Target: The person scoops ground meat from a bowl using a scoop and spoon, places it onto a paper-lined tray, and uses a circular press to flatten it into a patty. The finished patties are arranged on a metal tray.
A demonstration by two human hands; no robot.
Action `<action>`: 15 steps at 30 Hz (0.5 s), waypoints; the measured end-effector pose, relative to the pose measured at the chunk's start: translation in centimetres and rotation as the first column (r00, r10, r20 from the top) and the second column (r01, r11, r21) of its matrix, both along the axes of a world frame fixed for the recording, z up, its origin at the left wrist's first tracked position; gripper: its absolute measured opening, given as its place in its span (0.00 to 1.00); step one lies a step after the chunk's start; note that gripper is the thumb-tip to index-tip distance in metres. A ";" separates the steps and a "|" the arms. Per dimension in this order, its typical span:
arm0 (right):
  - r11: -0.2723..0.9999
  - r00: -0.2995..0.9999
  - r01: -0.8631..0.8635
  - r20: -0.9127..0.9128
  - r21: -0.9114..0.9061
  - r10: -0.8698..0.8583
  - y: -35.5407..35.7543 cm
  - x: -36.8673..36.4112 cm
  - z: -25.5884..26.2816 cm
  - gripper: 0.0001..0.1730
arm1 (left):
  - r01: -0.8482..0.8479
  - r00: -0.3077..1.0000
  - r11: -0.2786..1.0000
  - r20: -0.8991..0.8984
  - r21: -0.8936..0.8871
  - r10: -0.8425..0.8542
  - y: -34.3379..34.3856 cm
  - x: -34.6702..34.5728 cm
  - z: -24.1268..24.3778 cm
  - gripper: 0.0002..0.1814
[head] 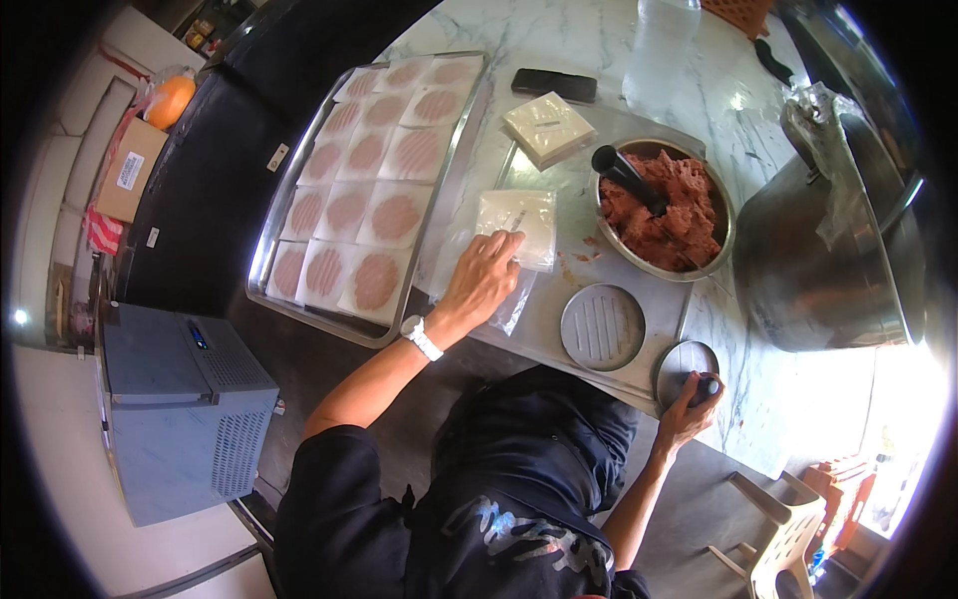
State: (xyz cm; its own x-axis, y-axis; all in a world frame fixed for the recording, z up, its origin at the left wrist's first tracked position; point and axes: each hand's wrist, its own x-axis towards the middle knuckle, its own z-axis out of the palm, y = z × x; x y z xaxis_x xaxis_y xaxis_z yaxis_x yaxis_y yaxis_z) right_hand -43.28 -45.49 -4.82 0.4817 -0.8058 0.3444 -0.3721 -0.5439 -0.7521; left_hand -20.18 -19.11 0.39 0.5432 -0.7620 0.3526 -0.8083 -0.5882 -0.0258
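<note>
My left hand point(486, 273) has its fingertips bunched on a plastic-wrapped pack of square paper sheets point(524, 213); whether they pinch a sheet is hidden. My right hand point(687, 412) grips the dark knob of a round burger press lid point(677, 367) at the table's front edge. Between the hands lies the ridged round base of the press point(602, 327) on a metal tray point(542, 314). Beyond it stands a steel bowl point(621, 258) of raw minced meat point(692, 191), with a black handle point(625, 176) sticking out. Left of my left hand, a rimmed tray point(408, 292) bears several flat patties point(374, 281) on paper squares.
A second paper pack point(548, 127) and a black phone point(554, 85) lie farther back, near a clear plastic bottle point(658, 52). A large steel pot point(808, 254) stands at the right. Below are a plastic chair point(789, 524) and, at left, a grey-blue appliance point(187, 412).
</note>
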 end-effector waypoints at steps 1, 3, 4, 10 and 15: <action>1.000 1.000 0.003 0.002 0.012 -0.003 0.1 0.1 0.2 0.13 | 0.022 1.000 1.000 0.011 0.009 -0.022 0.1 -0.1 -0.1 0.08; 1.000 1.000 -0.015 0.013 0.027 0.014 0.1 0.2 0.1 0.13 | 0.036 0.999 0.999 0.010 -0.004 -0.036 0.3 -0.4 0.0 0.04; 0.999 1.000 -0.024 0.017 0.036 0.024 0.1 0.2 0.0 0.13 | 0.027 1.000 0.999 -0.001 -0.026 -0.027 0.4 -0.6 0.1 0.03; 1.000 0.999 -0.028 0.021 -0.012 0.029 -0.1 -0.1 -0.4 0.14 | 0.025 0.977 0.992 -0.206 -0.126 -0.051 0.3 -2.0 3.1 0.09; 0.996 0.999 0.014 -0.030 0.084 -0.012 0.0 0.0 -0.2 0.16 | -0.055 0.874 0.985 -0.484 -0.162 -0.031 -0.4 -4.7 6.2 0.12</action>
